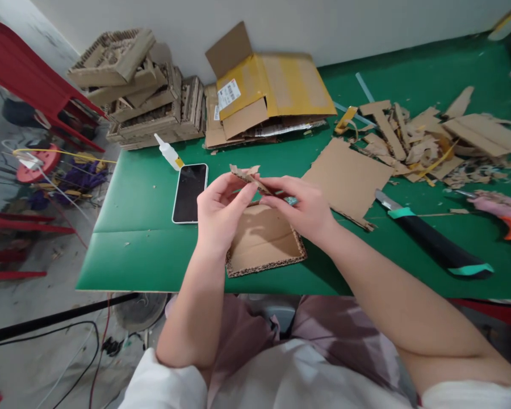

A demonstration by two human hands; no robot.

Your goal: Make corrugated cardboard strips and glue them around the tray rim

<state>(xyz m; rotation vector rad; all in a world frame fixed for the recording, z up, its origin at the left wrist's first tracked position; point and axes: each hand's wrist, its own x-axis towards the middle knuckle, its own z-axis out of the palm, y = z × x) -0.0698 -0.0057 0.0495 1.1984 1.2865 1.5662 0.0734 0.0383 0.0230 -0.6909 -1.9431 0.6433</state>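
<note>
the left hand and right hand are both nearly closed, thumbs and fingers pinching a ragged cardboard strip between them. it is above the far side of a cardboard base, which lies flat on the green worktop. the base already carries corrugated edging along its near and right sides; the far side is mostly behind the hands, so i can't tell whether it's edged. the strip looks not yet fixed. behind, a stack of cardboard trays seems complete, while a loose panel lies unedged beside the scraps.
</note>
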